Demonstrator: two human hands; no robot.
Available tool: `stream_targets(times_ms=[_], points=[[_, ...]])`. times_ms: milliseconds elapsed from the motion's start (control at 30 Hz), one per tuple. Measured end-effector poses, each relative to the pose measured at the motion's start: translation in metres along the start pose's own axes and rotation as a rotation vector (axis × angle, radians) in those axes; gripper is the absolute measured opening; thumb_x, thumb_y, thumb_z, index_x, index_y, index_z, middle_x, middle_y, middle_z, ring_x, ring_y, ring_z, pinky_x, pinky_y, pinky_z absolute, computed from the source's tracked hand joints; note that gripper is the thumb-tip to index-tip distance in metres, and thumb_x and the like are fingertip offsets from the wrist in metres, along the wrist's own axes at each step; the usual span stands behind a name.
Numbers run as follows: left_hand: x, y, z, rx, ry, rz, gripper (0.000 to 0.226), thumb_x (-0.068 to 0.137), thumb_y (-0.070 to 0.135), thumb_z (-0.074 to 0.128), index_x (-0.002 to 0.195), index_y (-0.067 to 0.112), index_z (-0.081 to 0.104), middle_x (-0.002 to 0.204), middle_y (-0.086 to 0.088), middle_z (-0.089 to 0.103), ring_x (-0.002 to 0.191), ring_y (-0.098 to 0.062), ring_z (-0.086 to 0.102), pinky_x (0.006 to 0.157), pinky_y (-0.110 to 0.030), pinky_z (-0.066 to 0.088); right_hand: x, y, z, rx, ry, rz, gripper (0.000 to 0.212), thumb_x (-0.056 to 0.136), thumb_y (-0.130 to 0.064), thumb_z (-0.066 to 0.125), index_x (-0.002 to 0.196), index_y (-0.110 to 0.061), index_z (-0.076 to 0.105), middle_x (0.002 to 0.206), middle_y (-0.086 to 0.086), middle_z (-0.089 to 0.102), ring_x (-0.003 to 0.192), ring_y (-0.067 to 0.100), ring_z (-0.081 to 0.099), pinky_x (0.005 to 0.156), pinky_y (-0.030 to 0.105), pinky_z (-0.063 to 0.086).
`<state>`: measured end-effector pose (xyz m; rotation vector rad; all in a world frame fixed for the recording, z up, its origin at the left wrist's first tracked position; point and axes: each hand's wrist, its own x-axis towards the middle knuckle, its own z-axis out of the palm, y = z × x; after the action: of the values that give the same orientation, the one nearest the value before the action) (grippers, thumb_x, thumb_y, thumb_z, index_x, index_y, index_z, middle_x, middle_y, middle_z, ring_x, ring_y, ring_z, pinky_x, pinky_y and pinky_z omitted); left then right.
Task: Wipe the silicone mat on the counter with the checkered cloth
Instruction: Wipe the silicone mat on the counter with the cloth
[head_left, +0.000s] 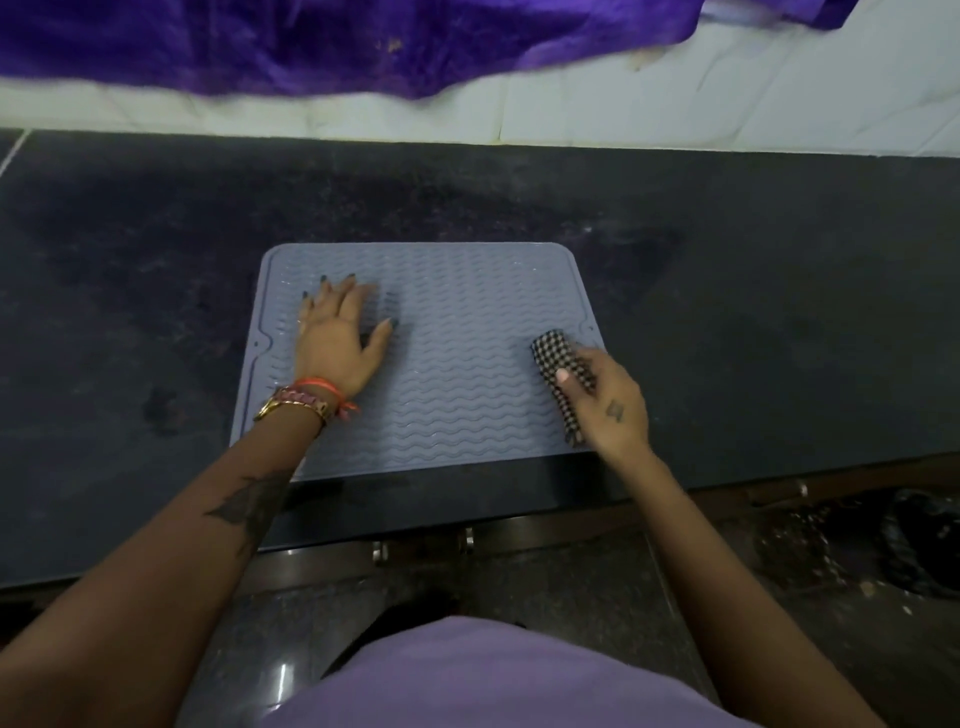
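Note:
A grey-blue silicone mat (457, 332) with wavy ridges lies flat on the dark counter (753, 322), close to its front edge. My left hand (340, 338) presses flat on the mat's left half, fingers spread, holding nothing. My right hand (610, 402) grips a bunched black-and-white checkered cloth (556, 358) at the mat's right edge. The cloth rests on the mat surface, and its lower end sticks out below my thumb.
A purple fabric (311, 41) hangs over the white tiled wall (675, 104) behind the counter. Below the counter's front edge are dark cabinet fronts with metal handles (467, 540). A dark object (924, 540) sits low at the right.

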<state>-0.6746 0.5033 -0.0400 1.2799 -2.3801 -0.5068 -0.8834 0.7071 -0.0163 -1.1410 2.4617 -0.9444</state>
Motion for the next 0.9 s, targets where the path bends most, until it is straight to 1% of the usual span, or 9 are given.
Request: stream_targets(times_ms=[67, 133, 367, 467, 533, 600, 667, 833, 900], points=[[0.002, 0.009, 0.008, -0.007, -0.021, -0.02, 0.062, 0.089, 0.047, 0.041, 0.14, 0.012, 0.036, 0.152, -0.014, 0.029, 0.143, -0.034, 0.015, 0.117, -0.045, 0.002, 0.007, 0.006, -0.014, 0.107, 0.144, 0.087, 0.035, 0.091, -0.03, 0.054, 0.122, -0.014, 0.051, 0.12, 0.01, 0.06, 0.107, 0.026, 0.057, 0.082, 0.026, 0.039], [-0.001, 0.011, 0.017, 0.048, -0.043, -0.053, 0.069, 0.087, 0.054, 0.036, 0.142, 0.012, 0.033, 0.153, -0.011, 0.027, 0.144, -0.031, 0.014, 0.118, -0.044, 0.002, 0.007, 0.015, -0.024, -0.011, 0.278, 0.165, 0.034, 0.091, -0.032, 0.052, 0.118, -0.012, 0.048, 0.118, 0.012, 0.059, 0.104, 0.03, 0.057, 0.077, 0.028, 0.036], [0.0, 0.011, 0.026, 0.164, -0.021, -0.058, 0.08, 0.08, 0.067, 0.028, 0.14, 0.014, 0.037, 0.152, -0.008, 0.031, 0.143, -0.029, 0.017, 0.118, -0.046, 0.005, -0.005, 0.0, 0.009, -0.409, 0.219, -0.004, 0.037, 0.088, -0.024, 0.053, 0.118, -0.004, 0.044, 0.114, 0.02, 0.046, 0.1, 0.034, 0.049, 0.071, 0.038, 0.044], [-0.001, 0.012, 0.026, 0.168, -0.016, -0.059, 0.08, 0.08, 0.066, 0.028, 0.14, 0.014, 0.037, 0.151, -0.008, 0.032, 0.143, -0.029, 0.017, 0.118, -0.045, 0.005, 0.005, 0.002, 0.009, -0.232, 0.137, -0.069, 0.037, 0.087, -0.025, 0.056, 0.117, -0.005, 0.046, 0.113, 0.018, 0.048, 0.098, 0.031, 0.052, 0.074, 0.035, 0.044], [-0.002, 0.013, 0.025, 0.167, -0.013, -0.058, 0.079, 0.08, 0.066, 0.028, 0.14, 0.014, 0.038, 0.151, -0.008, 0.032, 0.143, -0.029, 0.018, 0.118, -0.046, 0.006, 0.022, 0.011, -0.008, 0.092, 0.054, 0.05, 0.036, 0.086, -0.025, 0.061, 0.116, -0.009, 0.049, 0.112, 0.01, 0.054, 0.101, 0.025, 0.055, 0.084, 0.036, 0.046], [-0.001, 0.014, 0.024, 0.172, -0.011, -0.06, 0.078, 0.08, 0.065, 0.029, 0.139, 0.014, 0.038, 0.151, -0.008, 0.033, 0.143, -0.029, 0.018, 0.118, -0.046, 0.006, 0.04, 0.02, -0.026, 0.247, 0.126, 0.175, 0.034, 0.086, -0.025, 0.061, 0.115, -0.011, 0.052, 0.109, 0.005, 0.059, 0.103, 0.024, 0.058, 0.09, 0.037, 0.048], [-0.002, 0.015, 0.024, 0.178, -0.012, -0.063, 0.078, 0.081, 0.064, 0.029, 0.14, 0.014, 0.038, 0.151, -0.008, 0.032, 0.143, -0.029, 0.019, 0.118, -0.046, 0.006, 0.053, 0.028, -0.035, 0.122, 0.2, 0.203, 0.035, 0.087, -0.027, 0.059, 0.117, -0.011, 0.05, 0.116, 0.009, 0.058, 0.106, 0.026, 0.056, 0.089, 0.032, 0.043], [-0.002, 0.017, 0.022, 0.178, -0.011, -0.067, 0.077, 0.081, 0.063, 0.031, 0.139, 0.014, 0.039, 0.151, -0.008, 0.032, 0.143, -0.029, 0.019, 0.118, -0.045, 0.006, 0.05, 0.016, -0.008, -0.278, 0.063, -0.088, 0.038, 0.086, -0.025, 0.059, 0.115, -0.006, 0.043, 0.117, 0.017, 0.048, 0.099, 0.033, 0.054, 0.076, 0.036, 0.044], [-0.003, 0.017, 0.022, 0.172, -0.011, -0.067, 0.077, 0.08, 0.063, 0.031, 0.139, 0.014, 0.039, 0.151, -0.008, 0.032, 0.143, -0.029, 0.019, 0.118, -0.045, 0.006, 0.053, 0.01, -0.007, -0.259, 0.019, -0.121, 0.038, 0.085, -0.026, 0.061, 0.114, -0.007, 0.045, 0.116, 0.014, 0.05, 0.099, 0.029, 0.054, 0.076, 0.034, 0.043]])
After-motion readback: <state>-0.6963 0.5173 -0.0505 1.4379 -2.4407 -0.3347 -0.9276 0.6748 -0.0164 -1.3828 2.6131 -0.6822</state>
